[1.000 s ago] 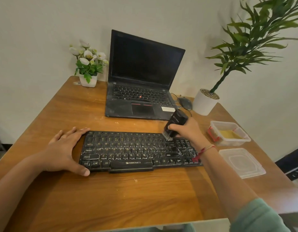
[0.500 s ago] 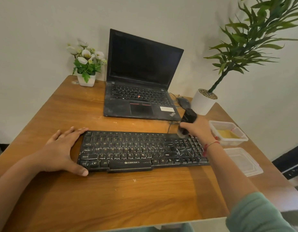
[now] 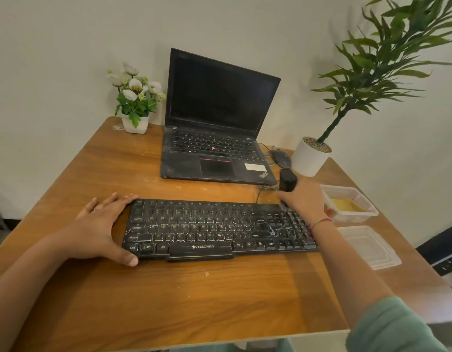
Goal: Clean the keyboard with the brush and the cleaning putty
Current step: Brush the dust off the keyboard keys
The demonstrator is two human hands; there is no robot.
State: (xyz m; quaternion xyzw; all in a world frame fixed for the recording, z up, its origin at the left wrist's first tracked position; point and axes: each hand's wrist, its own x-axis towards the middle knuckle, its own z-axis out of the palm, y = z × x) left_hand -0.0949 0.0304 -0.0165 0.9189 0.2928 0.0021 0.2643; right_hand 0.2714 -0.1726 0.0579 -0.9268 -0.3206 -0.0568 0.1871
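A person's right hand [image 3: 304,201] curls round a black brush [image 3: 287,180] at the far right corner of a dusty black Zebronics keyboard [image 3: 219,229]. The handle's top stands above the knuckles and its lower end reaches down to the keys beside the number pad; the hand hides whether the bristles touch. A red thread bracelet [image 3: 321,221] circles that wrist, and a green sleeve [image 3: 392,329] covers the arm nearer the camera. The left hand [image 3: 100,227] lies spread flat against the keyboard's left end, fingers straight along the far corner, thumb pressed to the near corner.

Just right of the right hand stands an open clear plastic container [image 3: 372,212] holding yellow cleaning putty [image 3: 346,205]; its lid [image 3: 369,246] lies nearer the camera, beside the right wrist. Beyond the right hand sit a black mouse [image 3: 280,157] and a white pot with a tall green plant [image 3: 311,158]. Beyond and between the two hands, an open ThinkPad laptop [image 3: 214,138] shows a dark screen, and a small white pot of white flowers [image 3: 136,102] stands far beyond the left hand.

Everything rests on a wood-grain table [image 3: 169,301], its brown top flecked with pale specks and scuffs, set against a plain off-white wall [image 3: 67,47]. White smears mark the keys just nearer the camera than the right hand.
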